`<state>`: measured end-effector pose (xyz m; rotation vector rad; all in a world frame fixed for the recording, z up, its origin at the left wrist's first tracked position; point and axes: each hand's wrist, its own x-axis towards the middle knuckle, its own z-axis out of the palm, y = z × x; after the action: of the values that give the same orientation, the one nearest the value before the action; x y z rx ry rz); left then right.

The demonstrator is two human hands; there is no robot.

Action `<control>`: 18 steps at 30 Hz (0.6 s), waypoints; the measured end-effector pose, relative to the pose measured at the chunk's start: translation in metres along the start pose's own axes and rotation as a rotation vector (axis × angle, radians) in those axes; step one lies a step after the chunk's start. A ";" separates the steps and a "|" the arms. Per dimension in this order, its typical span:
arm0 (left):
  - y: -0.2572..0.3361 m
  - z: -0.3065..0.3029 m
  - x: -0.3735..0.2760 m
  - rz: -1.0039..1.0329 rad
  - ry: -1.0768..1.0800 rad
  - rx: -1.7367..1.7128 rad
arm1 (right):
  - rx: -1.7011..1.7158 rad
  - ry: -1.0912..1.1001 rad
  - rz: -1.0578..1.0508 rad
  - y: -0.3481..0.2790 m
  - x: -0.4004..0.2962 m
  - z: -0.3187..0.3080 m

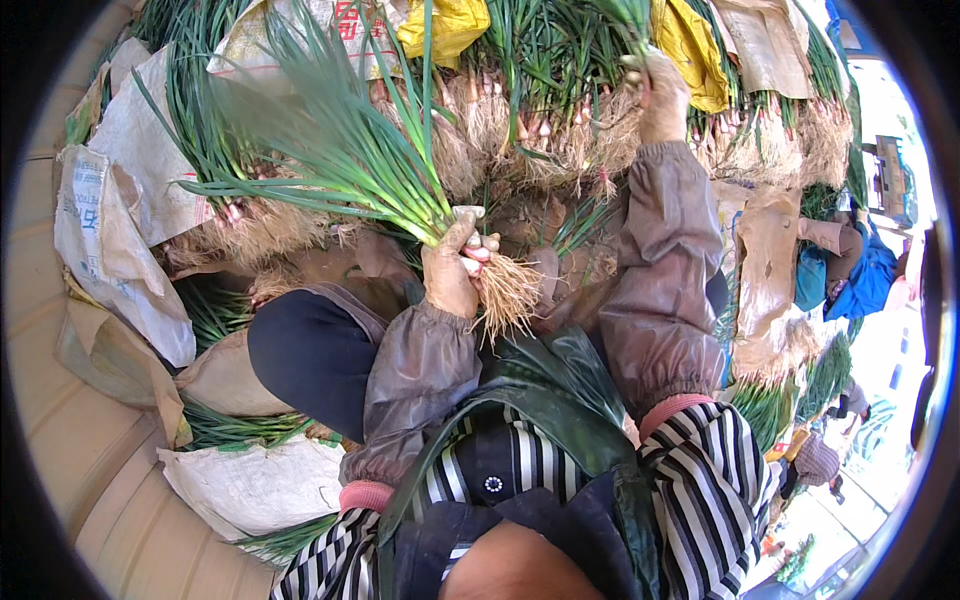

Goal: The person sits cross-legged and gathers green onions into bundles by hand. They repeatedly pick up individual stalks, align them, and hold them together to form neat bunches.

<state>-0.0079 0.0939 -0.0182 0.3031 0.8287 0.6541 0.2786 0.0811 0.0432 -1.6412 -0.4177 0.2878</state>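
Note:
My left hand (448,274) is closed around a bunch of green garlic (390,184) above my lap. The long leaves fan up and to the left, blurred at the tips. Small pinkish bulbs show at my fingers, and tan roots (510,292) hang to the right. Farther forward, my right hand (665,94) grips green garlic stalks (636,30) by their pale lower part, their leaves pointing away from me. It is over the front row of piled green garlic (555,82), whose roots face me. Both forearms wear brown sleeve covers.
Woven sacks (124,247) and another green garlic pile (247,217) lie at left, beside a tan slatted surface (45,300). Yellow sacking (686,56) covers part of the front row. Loose plants (577,229) lie on the ground before me. Other people (862,262) are at right.

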 end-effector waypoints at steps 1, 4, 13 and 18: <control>0.001 -0.005 0.000 0.009 0.022 -0.015 | 0.147 0.041 0.016 0.002 -0.011 0.002; 0.001 -0.001 -0.003 -0.004 0.002 -0.005 | 0.398 0.012 0.048 0.026 -0.030 -0.018; -0.014 -0.014 0.007 -0.115 -0.028 0.288 | 0.500 -0.324 0.515 0.096 -0.103 0.018; -0.020 -0.008 0.008 -0.111 -0.004 0.376 | 0.497 -0.486 0.458 0.103 -0.111 0.019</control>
<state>-0.0019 0.0836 -0.0378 0.5936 0.9570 0.3909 0.1811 0.0420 -0.0670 -1.1472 -0.2918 1.0616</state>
